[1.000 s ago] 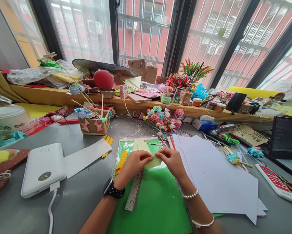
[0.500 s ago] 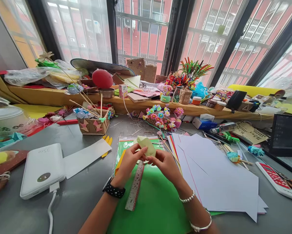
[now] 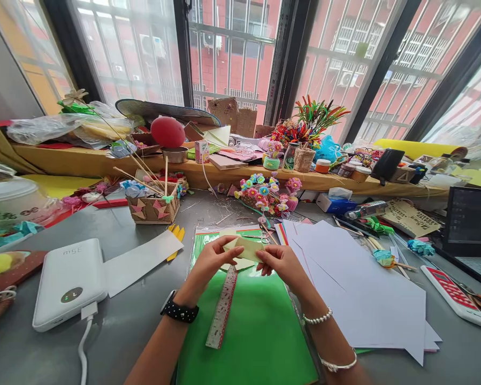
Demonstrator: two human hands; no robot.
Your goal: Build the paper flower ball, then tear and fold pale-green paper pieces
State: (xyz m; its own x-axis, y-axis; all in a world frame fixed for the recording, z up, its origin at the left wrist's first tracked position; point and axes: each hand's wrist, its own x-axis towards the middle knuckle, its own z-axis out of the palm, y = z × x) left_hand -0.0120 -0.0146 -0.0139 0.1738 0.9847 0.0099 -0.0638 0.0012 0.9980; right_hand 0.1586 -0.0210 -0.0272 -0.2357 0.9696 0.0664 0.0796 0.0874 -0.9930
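Note:
A small folded piece of pale yellow-green paper (image 3: 246,249) is stretched between my two hands above the green sheet (image 3: 260,326). My left hand (image 3: 213,260) pinches its left end between thumb and fingers. At the right end, my right hand (image 3: 282,263) has it pinched the same way. More pale paper (image 3: 242,264) lies beneath, partly hidden by the hands. A patterned ruler (image 3: 223,307) with a red edge rests on the green sheet just below. Scissors (image 3: 264,237) lie behind the right hand, only partly visible.
White paper sheets (image 3: 356,289) are stacked at the right, beside a red-and-white calculator (image 3: 457,297). To the left are a white power bank (image 3: 69,283) with a cable and a white strip (image 3: 144,262). Behind stand a box of sticks (image 3: 154,208) and colourful craft flowers (image 3: 264,192).
My hands have moved apart, the right one outward. The folded paper, tilted upright before, now lies level and stretched between them. The ruler has stayed in place.

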